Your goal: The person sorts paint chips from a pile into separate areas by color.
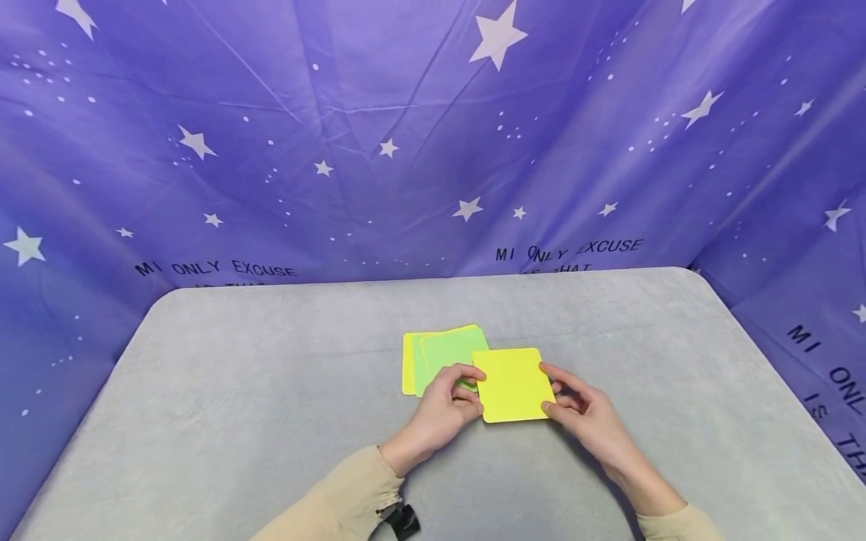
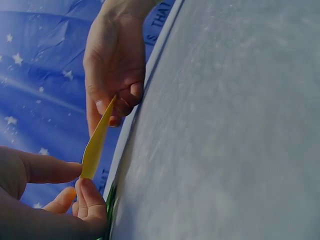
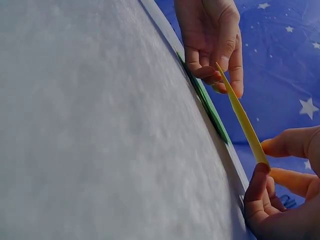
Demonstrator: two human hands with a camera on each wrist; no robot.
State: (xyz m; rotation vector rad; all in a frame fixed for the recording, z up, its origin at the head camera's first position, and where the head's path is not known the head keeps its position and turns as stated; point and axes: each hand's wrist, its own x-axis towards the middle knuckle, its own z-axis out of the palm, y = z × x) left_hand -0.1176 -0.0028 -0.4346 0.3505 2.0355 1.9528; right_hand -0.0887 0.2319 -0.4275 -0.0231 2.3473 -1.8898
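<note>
A yellow square card [image 1: 514, 385] with rounded corners is held up between both hands, its broad face showing in the head view. My left hand [image 1: 443, 402] pinches its left edge, and my right hand [image 1: 587, 412] pinches the right edge. In the left wrist view the same card [image 2: 96, 145] appears nearly edge-on, raised off the table. Seen from the right wrist, the card [image 3: 244, 122] is a thin slanted strip. Behind my left hand lies a loose pile of green cards [image 1: 449, 352], with a yellow card [image 1: 408, 366] sticking out at its left.
Grey cloth-like material covers the table [image 1: 257, 391], whose far corners are rounded. A purple curtain [image 1: 419, 90] with white stars and black lettering hangs along the back and sides. A black strap [image 1: 404, 520] hangs near the left sleeve [image 1: 345, 492].
</note>
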